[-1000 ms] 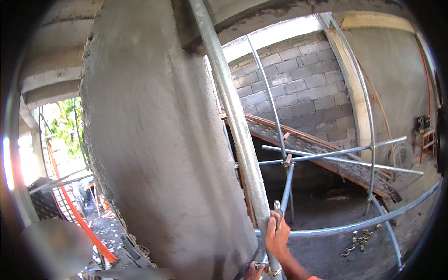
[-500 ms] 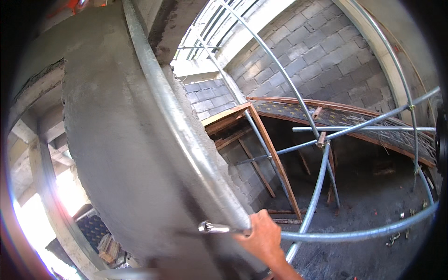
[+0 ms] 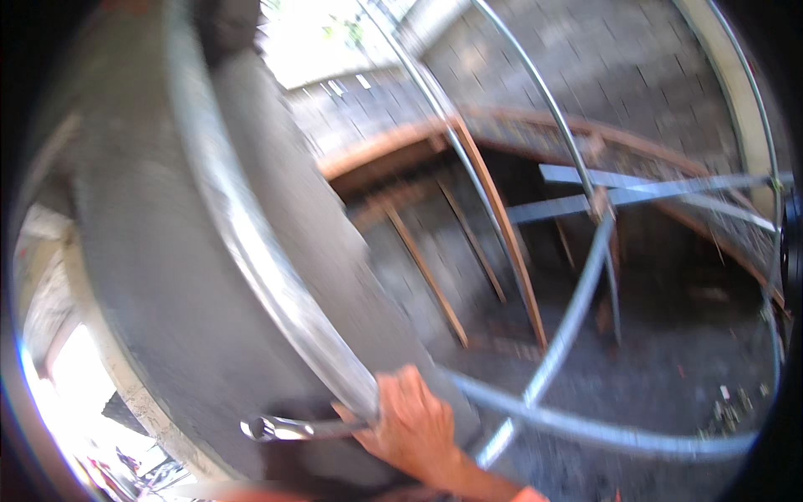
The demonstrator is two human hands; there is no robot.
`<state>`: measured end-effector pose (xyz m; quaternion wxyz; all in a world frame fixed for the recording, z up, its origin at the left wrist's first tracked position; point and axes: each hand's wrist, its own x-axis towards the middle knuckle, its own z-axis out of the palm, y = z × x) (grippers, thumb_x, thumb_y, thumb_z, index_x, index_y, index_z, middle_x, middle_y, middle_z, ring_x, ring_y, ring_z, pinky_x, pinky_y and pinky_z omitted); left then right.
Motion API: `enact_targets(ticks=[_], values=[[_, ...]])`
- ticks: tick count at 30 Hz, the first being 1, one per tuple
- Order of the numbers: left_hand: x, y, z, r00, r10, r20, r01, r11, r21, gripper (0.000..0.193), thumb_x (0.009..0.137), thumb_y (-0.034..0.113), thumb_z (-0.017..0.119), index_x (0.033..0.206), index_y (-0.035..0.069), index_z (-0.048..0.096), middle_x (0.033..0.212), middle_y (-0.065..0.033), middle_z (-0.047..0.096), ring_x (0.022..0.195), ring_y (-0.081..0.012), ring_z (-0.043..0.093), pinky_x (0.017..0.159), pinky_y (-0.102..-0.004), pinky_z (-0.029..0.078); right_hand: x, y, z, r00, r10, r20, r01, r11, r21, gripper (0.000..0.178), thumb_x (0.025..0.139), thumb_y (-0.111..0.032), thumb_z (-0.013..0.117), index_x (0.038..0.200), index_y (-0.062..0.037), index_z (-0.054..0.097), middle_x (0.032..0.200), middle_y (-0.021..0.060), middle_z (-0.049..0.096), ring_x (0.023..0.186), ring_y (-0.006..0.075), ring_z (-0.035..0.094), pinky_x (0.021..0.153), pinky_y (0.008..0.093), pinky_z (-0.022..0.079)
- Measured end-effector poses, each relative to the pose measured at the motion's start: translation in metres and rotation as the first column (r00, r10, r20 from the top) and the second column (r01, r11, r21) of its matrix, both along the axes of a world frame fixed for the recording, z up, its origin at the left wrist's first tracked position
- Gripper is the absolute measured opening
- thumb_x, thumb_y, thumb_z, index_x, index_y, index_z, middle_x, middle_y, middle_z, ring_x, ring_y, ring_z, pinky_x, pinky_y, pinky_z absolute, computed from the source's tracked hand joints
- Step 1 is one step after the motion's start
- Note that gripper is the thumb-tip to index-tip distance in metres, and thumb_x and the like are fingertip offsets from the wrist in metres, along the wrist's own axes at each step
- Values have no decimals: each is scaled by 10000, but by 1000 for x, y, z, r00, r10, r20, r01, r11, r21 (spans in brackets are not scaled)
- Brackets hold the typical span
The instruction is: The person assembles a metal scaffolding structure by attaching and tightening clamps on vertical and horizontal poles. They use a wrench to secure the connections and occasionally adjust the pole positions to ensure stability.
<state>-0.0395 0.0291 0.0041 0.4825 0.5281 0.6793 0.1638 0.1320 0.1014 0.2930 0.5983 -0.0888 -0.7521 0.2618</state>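
Note:
My right hand [image 3: 416, 429] reaches in from the lower edge, its fingers closed at the lower end of a long shiny metal tube [image 3: 272, 280]. From the same grip a silver wrench [image 3: 293, 429] sticks out to the left, its round head over the grey wall. Most of its handle is hidden by the fingers. The tube slants up to the top left in front of a smooth grey cement wall [image 3: 159, 251]. I do not see my left hand; a blurred pale reddish shape [image 3: 251, 492] at the bottom edge is too smeared to name.
Scaffold tubes [image 3: 577, 309] cross on the right and low in front. Behind them stand a timber frame [image 3: 502, 226] and a grey block wall [image 3: 585, 75]. Small debris [image 3: 728, 414] lies on the dark floor at the lower right. Bright openings show at the left and top.
My right hand, with the wrench and the tube's end, has shifted left in the picture. The whole view has shifted and blurred, and more of the wall right of the tube shows.

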Motion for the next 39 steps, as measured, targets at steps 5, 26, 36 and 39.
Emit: enact_targets(ticks=[5, 26, 36, 39], values=[[-36, -35, -11, 941, 96, 324, -20, 972, -233, 591, 873, 579, 624, 1211, 95, 645, 1193, -138, 632, 1097, -283, 631, 995, -432, 484, -15, -1, -12, 999, -22, -34, 19, 997, -74, 518, 716, -445, 803, 901, -42, 535, 902, 161, 488, 751, 347, 610, 586, 448, 519], [-26, -34, -99, -499, 346, 795, 195, 938, -287, 614, 977, 551, 516, 1327, 47, 530, 1097, -231, 641, 898, -341, 668, 765, -414, 577, -21, -14, -27, 940, -339, 35, 341, 938, -58, 418, 709, -264, 799, 1015, -35, 628, 910, 137, 598, 818, 293, 618, 730, 399, 492], [-22, -39, -83, -268, 333, 904, -22, 936, -352, 612, 903, 591, 616, 1253, 93, 553, 927, -128, 651, 730, -215, 674, 645, -315, 592, -21, -30, -65, 904, -405, 133, 419, 903, -97, 362, 763, -308, 792, 971, -41, 662, 875, 112, 576, 757, 250, 584, 665, 396, 464], [-23, -40, -80, -220, 347, 912, -37, 931, -363, 613, 895, 604, 615, 1231, 94, 564, 924, -117, 650, 736, -199, 671, 648, -293, 587, -24, -27, -71, 908, -385, 166, 412, 892, -184, 370, 780, -357, 783, 938, -43, 668, 851, 105, 575, 763, 242, 585, 672, 387, 463]])
